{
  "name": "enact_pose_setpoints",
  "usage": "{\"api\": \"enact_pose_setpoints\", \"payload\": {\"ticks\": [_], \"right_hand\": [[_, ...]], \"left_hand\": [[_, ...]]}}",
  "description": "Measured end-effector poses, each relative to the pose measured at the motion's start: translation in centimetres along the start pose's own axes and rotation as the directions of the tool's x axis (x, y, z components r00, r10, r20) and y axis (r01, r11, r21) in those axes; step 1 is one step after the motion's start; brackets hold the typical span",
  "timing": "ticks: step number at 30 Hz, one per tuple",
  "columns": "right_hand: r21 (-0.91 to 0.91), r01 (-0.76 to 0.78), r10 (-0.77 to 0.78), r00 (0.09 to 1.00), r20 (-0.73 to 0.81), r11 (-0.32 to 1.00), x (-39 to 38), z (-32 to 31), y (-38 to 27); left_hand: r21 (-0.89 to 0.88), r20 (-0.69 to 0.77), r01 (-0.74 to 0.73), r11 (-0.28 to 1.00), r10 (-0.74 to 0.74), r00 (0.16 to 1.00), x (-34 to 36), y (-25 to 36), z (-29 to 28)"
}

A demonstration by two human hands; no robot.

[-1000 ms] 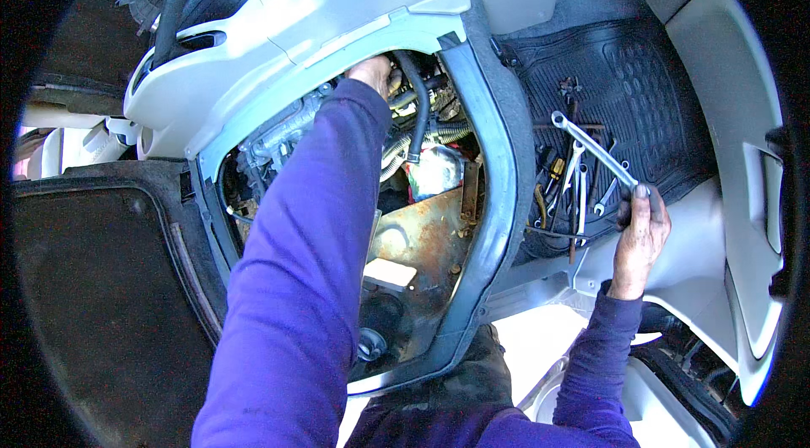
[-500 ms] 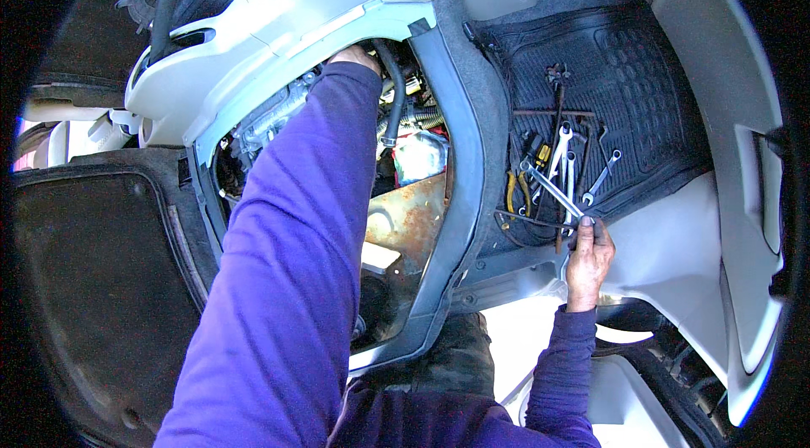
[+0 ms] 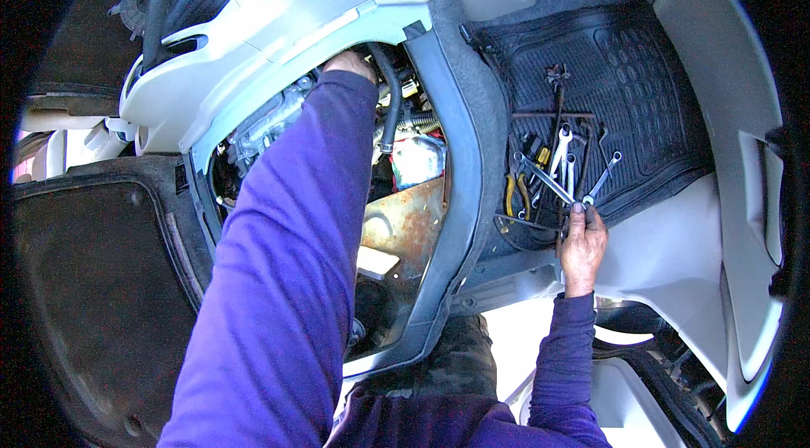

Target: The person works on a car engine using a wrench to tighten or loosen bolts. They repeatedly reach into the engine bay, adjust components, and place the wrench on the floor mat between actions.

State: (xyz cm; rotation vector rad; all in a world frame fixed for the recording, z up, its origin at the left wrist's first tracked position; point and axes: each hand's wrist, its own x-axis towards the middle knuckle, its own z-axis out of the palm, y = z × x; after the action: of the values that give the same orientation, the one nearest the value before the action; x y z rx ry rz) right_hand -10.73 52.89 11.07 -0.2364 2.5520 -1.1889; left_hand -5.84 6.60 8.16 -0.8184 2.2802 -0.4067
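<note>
Our right hand (image 3: 582,247) is closed, thumb and fingers pinching the near end of a wrench (image 3: 544,179), which slants forward and left from it over the rubber mat (image 3: 645,102). Other wrenches (image 3: 561,153) lie just ahead of that hand, yellow-handled pliers (image 3: 510,193) to its left. Our left hand (image 3: 352,65) reaches inside the engine bay (image 3: 462,165), beside a black hose (image 3: 392,102); its fingers are hidden, so we cannot tell its grip.

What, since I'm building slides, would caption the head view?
Left hand inside engine bay; right hand holding wrench near tools.
</note>
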Motion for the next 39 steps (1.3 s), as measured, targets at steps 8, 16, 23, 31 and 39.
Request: {"api": "enact_pose_setpoints", "payload": {"ticks": [8, 16, 23, 31, 39], "right_hand": [[0.015, 0.089, -0.088, 0.992, -0.089, 0.996, 0.3, 1.0, -1.6], [0.159, 0.593, -0.6, 0.8, -0.008, 0.789, -0.8, 2.9, -14.0], [-0.193, 0.701, -0.665, 0.713, 0.221, 0.687, 0.6, 16.5, -23.8], [-0.325, 0.596, -0.526, 0.802, 0.284, 0.734, 2.6, 22.8, -24.1], [-0.306, 0.618, -0.544, 0.785, 0.297, 0.724, 0.9, 23.5, -23.0]], "left_hand": [[-0.142, -0.047, 0.037, 0.989, -0.044, 0.998, 2.5, -0.4, 2.0], [-0.508, 0.426, 0.099, -0.855, -0.15, 0.892, -1.1, -1.0, 0.9], [-0.463, 0.267, -0.116, -0.879, -0.262, 0.927, -6.1, -2.1, -0.2], [-0.476, 0.325, -0.032, -0.879, -0.209, 0.922, -2.4, -1.5, 3.1], [-0.921, 0.032, -0.074, -0.383, -0.265, 0.964, -2.9, -2.3, 5.3]]}}
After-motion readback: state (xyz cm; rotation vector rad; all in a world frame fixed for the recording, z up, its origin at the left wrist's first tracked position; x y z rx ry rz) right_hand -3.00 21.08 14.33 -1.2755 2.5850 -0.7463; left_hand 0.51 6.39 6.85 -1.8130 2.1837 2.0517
